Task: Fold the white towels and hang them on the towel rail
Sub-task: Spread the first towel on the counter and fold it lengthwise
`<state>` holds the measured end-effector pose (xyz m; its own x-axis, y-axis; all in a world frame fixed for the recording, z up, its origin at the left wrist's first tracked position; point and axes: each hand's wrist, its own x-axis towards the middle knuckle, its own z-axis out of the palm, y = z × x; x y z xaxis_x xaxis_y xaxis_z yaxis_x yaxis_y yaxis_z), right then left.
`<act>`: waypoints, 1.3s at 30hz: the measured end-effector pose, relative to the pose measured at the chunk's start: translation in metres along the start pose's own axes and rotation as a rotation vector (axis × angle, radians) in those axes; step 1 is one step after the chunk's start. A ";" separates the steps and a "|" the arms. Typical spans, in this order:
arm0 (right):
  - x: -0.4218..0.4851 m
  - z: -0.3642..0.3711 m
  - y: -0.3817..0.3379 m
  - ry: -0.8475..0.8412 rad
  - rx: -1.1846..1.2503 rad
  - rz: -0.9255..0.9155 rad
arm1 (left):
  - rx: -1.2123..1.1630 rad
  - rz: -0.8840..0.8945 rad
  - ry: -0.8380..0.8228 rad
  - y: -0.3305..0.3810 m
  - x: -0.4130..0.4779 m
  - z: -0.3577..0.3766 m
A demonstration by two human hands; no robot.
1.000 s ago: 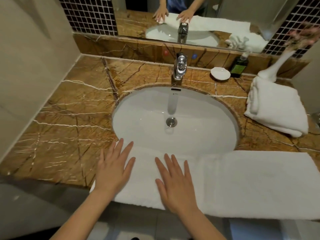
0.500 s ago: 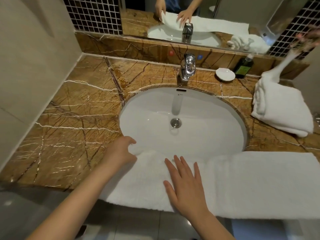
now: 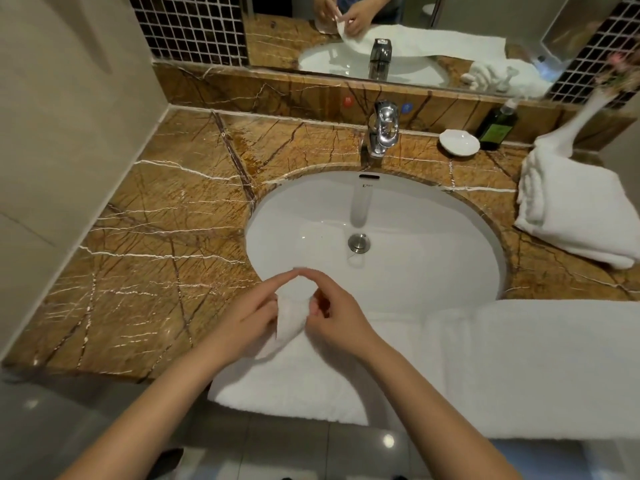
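Observation:
A long white towel (image 3: 519, 368) lies folded lengthwise along the front edge of the brown marble counter (image 3: 145, 271), partly over the sink's near rim. My left hand (image 3: 249, 317) and my right hand (image 3: 332, 313) both pinch the towel's far-left corner, lifted a little above the sink's front rim. A second white towel (image 3: 575, 209) lies folded at the right of the counter. No towel rail is in view.
The white sink (image 3: 374, 237) sits in the middle with a chrome tap (image 3: 382, 131) behind it. A white soap dish (image 3: 459, 142), a dark green bottle (image 3: 497, 128) and a white vase (image 3: 581, 116) stand at the back right. A mirror (image 3: 381, 29) runs along the back wall.
Both hands have come off the flat towel and met at its far-left corner, pinching it and lifting it. The view has shifted slightly left.

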<state>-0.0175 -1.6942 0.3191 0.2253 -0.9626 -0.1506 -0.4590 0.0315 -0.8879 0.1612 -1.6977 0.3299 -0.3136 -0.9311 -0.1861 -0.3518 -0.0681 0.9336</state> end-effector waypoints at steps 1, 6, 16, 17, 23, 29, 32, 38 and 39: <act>0.001 -0.002 0.002 -0.033 -0.006 -0.007 | -0.051 -0.013 0.012 0.003 -0.002 -0.005; -0.012 0.000 0.009 -0.147 -0.186 -0.037 | -0.148 -0.031 -0.044 0.013 -0.012 -0.011; -0.010 -0.009 -0.005 -0.110 -0.527 -0.103 | 0.447 0.026 0.057 -0.008 0.003 -0.006; -0.013 -0.012 -0.005 -0.067 -0.540 -0.119 | 0.586 0.021 0.001 -0.010 0.004 -0.009; -0.028 -0.017 -0.009 0.076 -0.431 -0.194 | 0.626 -0.085 -0.190 -0.005 0.013 -0.015; -0.022 -0.015 -0.017 0.093 -0.271 -0.272 | 0.915 -0.143 -0.160 -0.006 0.015 -0.032; -0.015 -0.015 -0.027 0.085 -0.140 -0.271 | 0.818 -0.169 -0.162 -0.006 0.013 -0.035; 0.003 -0.016 -0.067 -0.010 0.337 -0.282 | -0.107 -0.369 0.214 -0.013 0.016 -0.047; 0.009 -0.015 -0.071 -0.017 0.409 -0.295 | -0.170 -0.380 0.280 -0.016 0.017 -0.049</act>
<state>0.0039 -1.7091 0.3877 0.3104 -0.9420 0.1279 0.0002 -0.1345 -0.9909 0.2049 -1.7297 0.3265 0.0655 -0.8880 -0.4552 -0.2398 -0.4568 0.8566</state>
